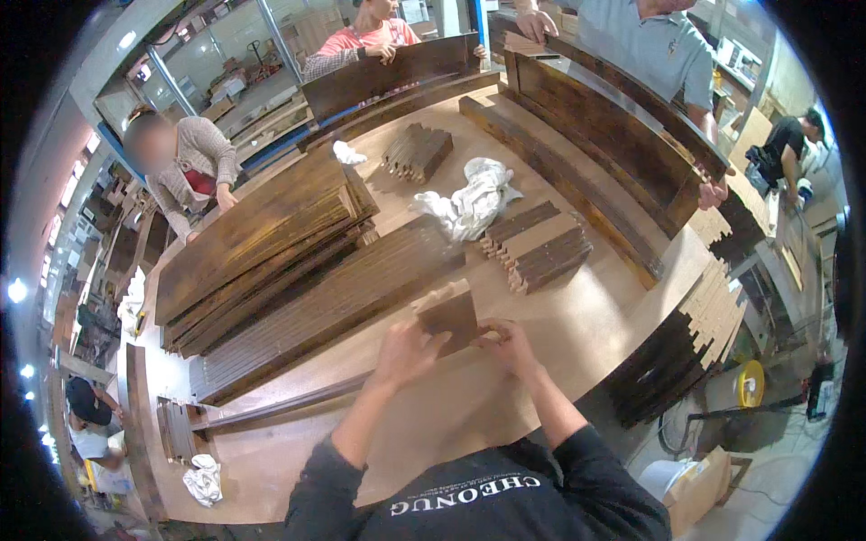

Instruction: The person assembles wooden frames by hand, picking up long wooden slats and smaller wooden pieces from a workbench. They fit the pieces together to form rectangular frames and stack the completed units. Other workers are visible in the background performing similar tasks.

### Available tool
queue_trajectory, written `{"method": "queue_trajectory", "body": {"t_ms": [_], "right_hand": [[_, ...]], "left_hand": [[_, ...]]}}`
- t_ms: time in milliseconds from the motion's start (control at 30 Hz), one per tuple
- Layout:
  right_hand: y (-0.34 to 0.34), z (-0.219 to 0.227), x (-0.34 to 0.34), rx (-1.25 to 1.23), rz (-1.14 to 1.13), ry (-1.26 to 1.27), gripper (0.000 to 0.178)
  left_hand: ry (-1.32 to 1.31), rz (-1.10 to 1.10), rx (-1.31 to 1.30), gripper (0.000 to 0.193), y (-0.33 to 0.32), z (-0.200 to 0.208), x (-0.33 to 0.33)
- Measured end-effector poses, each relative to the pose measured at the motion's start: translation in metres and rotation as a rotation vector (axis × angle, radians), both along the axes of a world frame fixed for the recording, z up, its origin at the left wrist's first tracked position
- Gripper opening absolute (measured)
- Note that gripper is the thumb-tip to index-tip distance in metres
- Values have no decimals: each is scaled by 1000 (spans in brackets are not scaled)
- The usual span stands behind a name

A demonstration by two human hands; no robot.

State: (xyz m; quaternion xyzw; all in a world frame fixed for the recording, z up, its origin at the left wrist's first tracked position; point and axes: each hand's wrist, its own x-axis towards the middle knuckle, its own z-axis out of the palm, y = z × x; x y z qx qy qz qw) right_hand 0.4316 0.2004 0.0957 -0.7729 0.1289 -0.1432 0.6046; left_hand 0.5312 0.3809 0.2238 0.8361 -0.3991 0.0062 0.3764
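Near the front edge of the table, a short dark-brown wooden board [454, 319] with a pale, notched upper edge stands tilted between my hands. My left hand [405, 353] grips its left lower side, thumb across the face. At its right edge, my right hand [508, 348] has its fingers pinched together; whether they hold the board or some small piece there is hidden. Running leftward from beneath my left hand is a long thin dark strip of wood [289, 406]. Just beyond the board lies a row of long dark slats [334, 302] set side by side.
Stacked wide boards [262, 239] rise at the left. Notched block stacks [541, 248] and white rags [474, 194] lie farther back. Co-workers at the far side handle dark panels [595, 135]. More stacked boards [658, 379] stand low at my right, beside a yellow-lidded bucket [750, 385].
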Motion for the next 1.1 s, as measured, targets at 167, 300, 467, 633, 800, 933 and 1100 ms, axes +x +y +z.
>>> {"method": "queue_trajectory", "body": {"t_ms": [167,300,467,633,800,933,1100], "right_hand": [[-19,90,-31,58,6,-179,32],[-22,97,-37,135,-57,-301,35],[-20,82,-32,398,-171,-364,39],[-11,88,-33,328,-339,-633,37],[24,102,-24,30,-345,-720,80],[60,78,-10,84,-329,-559,97],[25,78,-2,-266,-394,-629,90]], "left_hand": [[106,-135,-380,25,3,75,-42],[206,-147,-114,30,-6,-43,-38],[366,-16,240,38,-18,-35,-22],[108,-146,-362,31,-6,30,-42],[-183,-119,-18,24,-10,-67,-28],[19,-251,359,38,-7,-52,-17],[-198,13,263,62,60,43,94]]}}
